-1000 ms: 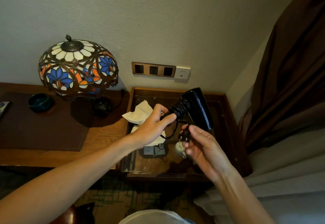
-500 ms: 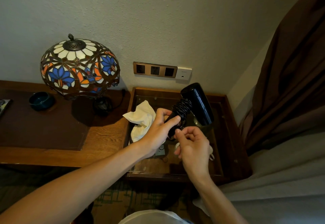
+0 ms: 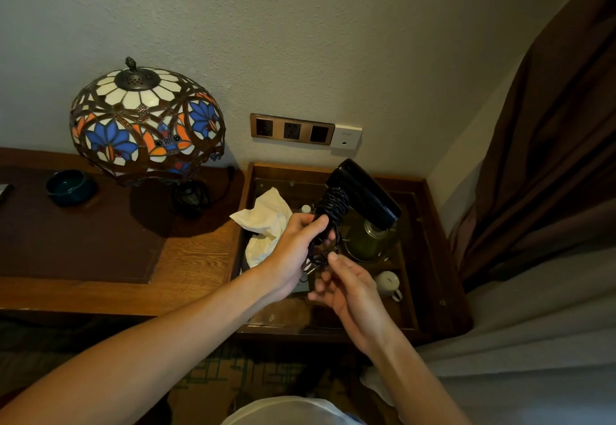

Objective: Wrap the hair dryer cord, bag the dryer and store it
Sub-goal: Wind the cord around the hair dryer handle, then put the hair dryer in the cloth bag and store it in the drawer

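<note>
A: What is staying hard to read here?

B: The lower end of the hair dryer [image 3: 361, 192] handle is disappearing inside the left hand [image 3: 293, 251], so the grip beneath the fingers is hiding from view; the cord [image 3: 331, 206] is sitting in tight black coils around the handle, but the loose loops below are blurring into the dark gap between the two hands; the plug [image 3: 328, 253] is showing only as a small ridged dark piece, its prongs barely making themselves out

A: And the hands themselves?

B: The left hand is closing firmly around the coiled handle, thumb lying across the front; it is holding the dryer up above the glass-topped side table [image 3: 430, 241], nozzle pointing down and to the right; the right hand [image 3: 350, 288] is pinching together on the plug with thumb and fingertip, the other fingers curling loosely underneath

A: What is lying around them?

B: A crumpled white cloth [image 3: 266, 221] is resting behind the left hand, partly covered by it; under the glass a greenish kettle [image 3: 370, 241] is showing dimly beneath the nozzle, and a white cup [image 3: 388, 284] is sitting just beside the right hand; a stained-glass lamp [image 3: 146, 124] is standing on the desk to the left, well apart
</note>
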